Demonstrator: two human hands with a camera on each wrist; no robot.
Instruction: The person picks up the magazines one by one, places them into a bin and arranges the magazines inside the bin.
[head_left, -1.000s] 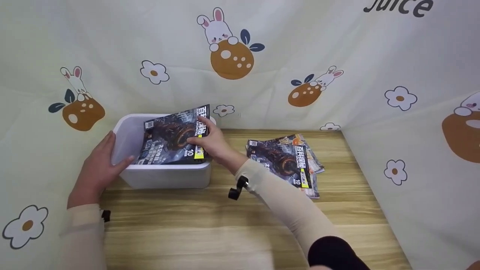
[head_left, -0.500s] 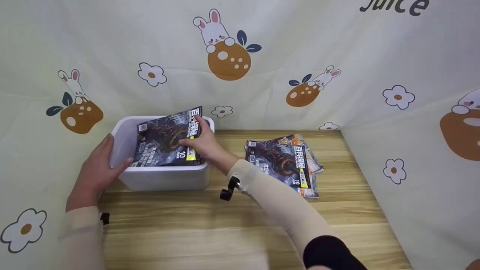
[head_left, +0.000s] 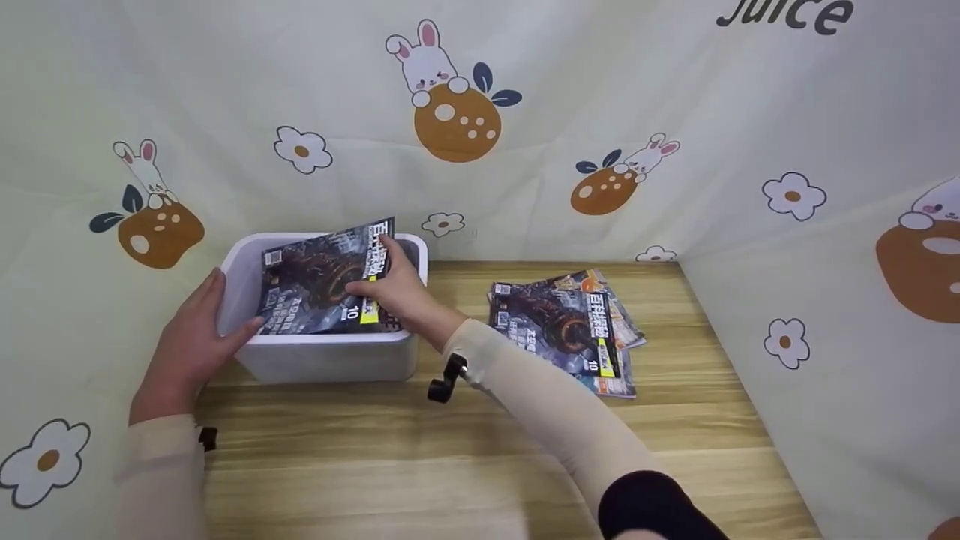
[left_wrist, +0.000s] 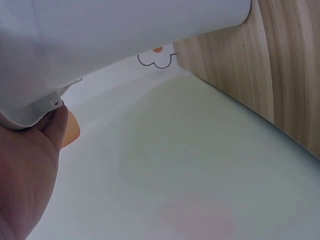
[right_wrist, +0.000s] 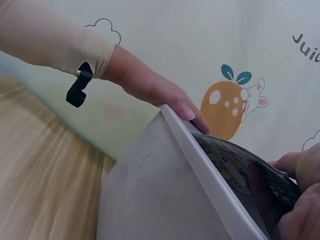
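Now magazine farther left in bin; right fingers pinching it, left fingers gripping bin.

Bin plain white; magazine in it dark blue-black, with orange ring, white lettering, yellow block. Second magazine: same cover pattern. Tabletop tan, streaked wood grain; backdrop pale, printed with orange fruit, white rabbits, white flowers; sleeves beige.

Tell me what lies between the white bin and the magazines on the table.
The head view shows bare wooden table between the white bin and the pile of magazines, with the right wrist, sleeve and black clip crossing above part of it.
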